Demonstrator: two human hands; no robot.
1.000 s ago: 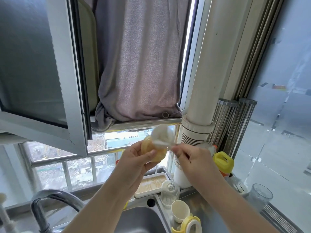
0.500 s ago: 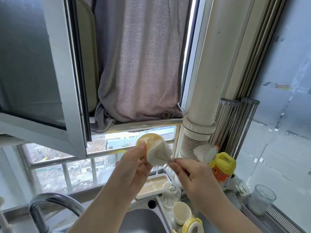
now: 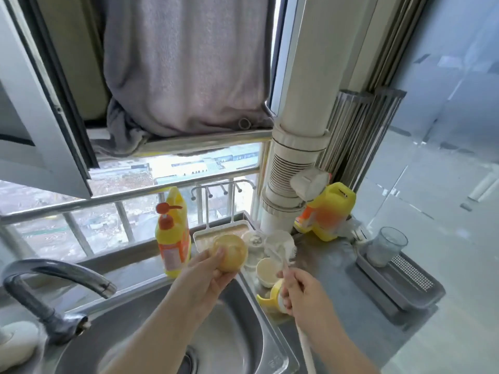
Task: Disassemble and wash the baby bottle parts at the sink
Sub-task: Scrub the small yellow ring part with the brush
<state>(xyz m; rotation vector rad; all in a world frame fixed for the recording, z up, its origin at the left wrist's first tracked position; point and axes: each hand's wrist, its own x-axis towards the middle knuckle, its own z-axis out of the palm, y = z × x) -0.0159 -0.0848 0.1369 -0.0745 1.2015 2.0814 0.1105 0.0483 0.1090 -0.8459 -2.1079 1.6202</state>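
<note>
My left hand [image 3: 205, 279] grips the amber baby bottle body [image 3: 232, 253] over the sink's back right corner, its round end facing me. My right hand [image 3: 305, 295] holds the white handle of a bottle brush; the blurred brush head [image 3: 282, 251] is out of the bottle, just right of it. On the steel counter under my right hand lie the yellow collar with handles [image 3: 271, 294], a small cream cup [image 3: 266, 269] and a clear dome cap [image 3: 253, 241].
The steel sink [image 3: 243, 338] and its faucet [image 3: 54, 276] lie at lower left. Yellow detergent bottles [image 3: 172, 236] stand on the sill beside a white tray [image 3: 199, 234]. A white pipe [image 3: 291, 163], yellow jug [image 3: 328, 214], and clear cup [image 3: 386, 247] on a grey tray [image 3: 405, 290] stand right.
Both hands came down from window height to just above the sink's edge. The brush is now out of the bottle and off to its right. My view tilted down.
</note>
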